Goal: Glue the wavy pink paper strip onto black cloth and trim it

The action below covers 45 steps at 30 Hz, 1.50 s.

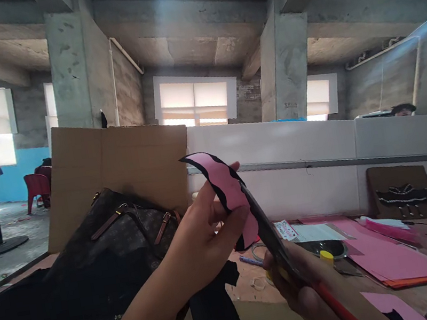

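My left hand [212, 230] pinches a curved pink piece with a wavy black border [221, 183], its pointed tip turned up and to the left. In my right hand [297, 282] is a pair of scissors [272, 234] with dark blades and red on the handle. The blades lie along the right edge of the pink and black piece. Whether they are parted there I cannot make out. Black material [217, 311] lies on the table below my hands.
A dark patterned handbag [115, 235] leans at the left before a cardboard panel [121, 169]. Pink sheets [391, 256], a dark bowl [327, 248] and a yellow cap [326, 256] lie to the right. Behind them, a brown board bears a black beaded piece [403, 195]. A person's head shows beyond the white partition [276, 144].
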Motion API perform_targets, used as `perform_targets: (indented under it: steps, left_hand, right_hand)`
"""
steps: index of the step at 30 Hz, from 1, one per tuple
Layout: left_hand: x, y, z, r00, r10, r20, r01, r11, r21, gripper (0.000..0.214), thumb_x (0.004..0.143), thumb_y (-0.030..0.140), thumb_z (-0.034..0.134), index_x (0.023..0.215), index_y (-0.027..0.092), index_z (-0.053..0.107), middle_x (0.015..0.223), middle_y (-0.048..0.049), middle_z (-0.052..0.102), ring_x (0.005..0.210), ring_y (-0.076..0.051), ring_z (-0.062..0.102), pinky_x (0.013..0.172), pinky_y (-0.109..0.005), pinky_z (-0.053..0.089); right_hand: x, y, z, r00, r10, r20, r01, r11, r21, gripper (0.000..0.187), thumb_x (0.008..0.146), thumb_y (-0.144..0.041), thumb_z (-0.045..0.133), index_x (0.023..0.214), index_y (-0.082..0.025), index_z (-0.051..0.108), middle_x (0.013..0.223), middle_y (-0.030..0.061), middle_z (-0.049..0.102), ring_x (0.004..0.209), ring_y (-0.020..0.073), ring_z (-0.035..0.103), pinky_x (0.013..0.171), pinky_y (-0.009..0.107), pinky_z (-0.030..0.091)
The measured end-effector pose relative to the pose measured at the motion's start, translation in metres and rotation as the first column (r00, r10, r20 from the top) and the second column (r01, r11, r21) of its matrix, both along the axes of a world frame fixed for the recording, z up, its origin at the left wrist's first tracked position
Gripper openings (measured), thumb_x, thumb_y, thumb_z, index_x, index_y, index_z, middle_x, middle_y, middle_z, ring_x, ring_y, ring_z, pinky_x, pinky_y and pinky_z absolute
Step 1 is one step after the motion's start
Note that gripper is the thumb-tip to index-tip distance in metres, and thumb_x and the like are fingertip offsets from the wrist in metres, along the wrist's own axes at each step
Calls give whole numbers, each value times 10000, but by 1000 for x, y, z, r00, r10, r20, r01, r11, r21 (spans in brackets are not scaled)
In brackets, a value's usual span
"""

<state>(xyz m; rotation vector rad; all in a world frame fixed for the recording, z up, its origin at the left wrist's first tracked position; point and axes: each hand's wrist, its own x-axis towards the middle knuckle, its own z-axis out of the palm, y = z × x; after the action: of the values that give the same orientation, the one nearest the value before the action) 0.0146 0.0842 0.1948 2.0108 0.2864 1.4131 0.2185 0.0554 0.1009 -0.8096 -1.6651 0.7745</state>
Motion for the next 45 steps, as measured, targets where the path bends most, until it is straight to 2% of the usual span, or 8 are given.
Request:
perform_targets:
  steps: [8, 12, 19, 22, 29, 33, 39, 45]
  left_hand:
    - [-3, 3, -4, 998, 55, -19, -54, 997, 59, 562, 1028, 304, 533, 1547, 288, 317, 764, 25, 580, 663, -114, 556, 602, -209, 446]
    - [-3, 5, -4, 995, 94, -38, -89, 990, 108, 569, 1030, 296, 523, 1558, 301, 311, 773, 12, 601, 674, -124, 566, 581, -205, 438]
    - [-2, 4, -5, 994, 100, -54, -93, 989, 118, 534, 1031, 327, 520, 1538, 353, 354, 782, 8, 589, 659, -119, 547, 570, -192, 441]
    - [-2, 4, -5, 993, 104, -56, -97, 989, 115, 539, 1028, 315, 522, 1541, 334, 358, 776, 2, 594, 659, -125, 550, 556, -191, 427]
    - [-2, 6, -3, 992, 113, -55, -104, 983, 152, 503, 1025, 277, 518, 1511, 273, 389, 760, 4, 609, 644, -113, 518, 556, -182, 428]
    - [-3, 6, -4, 994, 101, -52, -92, 984, 152, 560, 1023, 255, 519, 1544, 280, 315, 775, 14, 611, 670, -113, 555, 587, -186, 457]
    - [-2, 8, -7, 998, 59, -38, -53, 991, 125, 542, 1024, 267, 521, 1527, 356, 341, 804, 15, 600, 677, -118, 582, 582, -195, 481]
    - [-1, 8, -7, 999, 26, -20, -24, 996, 85, 558, 1017, 244, 534, 1529, 328, 329, 792, 17, 585, 677, -120, 581, 600, -208, 486]
  right_hand:
    - [-3, 0, 4, 997, -57, 47, 56, 998, 22, 307, 811, -467, 743, 990, -231, 664, 695, -11, 446, 593, 149, 395, 537, 283, 366]
    - [-6, 6, -2, 992, -124, 30, 122, 990, 71, 271, 838, -477, 714, 947, -235, 658, 689, -16, 422, 589, 147, 368, 525, 277, 296]
    - [-4, 11, -13, 999, -43, -31, 46, 995, 84, 752, 789, -907, 421, 994, -220, 645, 659, -37, 354, 567, 133, 299, 533, 290, 182]
    - [-1, 9, -11, 998, -48, -32, 50, 997, 63, 803, 747, -943, 411, 997, -217, 647, 673, -40, 365, 566, 119, 251, 539, 287, 166]
    - [4, 1, -1, 993, -77, 93, 80, 997, -24, 458, 858, -651, 579, 994, -219, 646, 705, -13, 444, 614, 145, 380, 571, 291, 279]
    - [3, 1, -1, 993, -76, 95, 74, 997, 24, 373, 877, -574, 586, 989, -224, 645, 683, -12, 458, 604, 152, 406, 540, 276, 315]
    - [-4, 5, -5, 953, -281, 113, 258, 948, 186, 203, 877, -426, 634, 916, -227, 631, 690, -5, 522, 593, 155, 488, 532, 262, 398]
    - [6, -2, 0, 971, -157, 180, 133, 981, 140, 243, 881, -445, 630, 1014, -243, 643, 680, -3, 515, 578, 156, 457, 516, 263, 384]
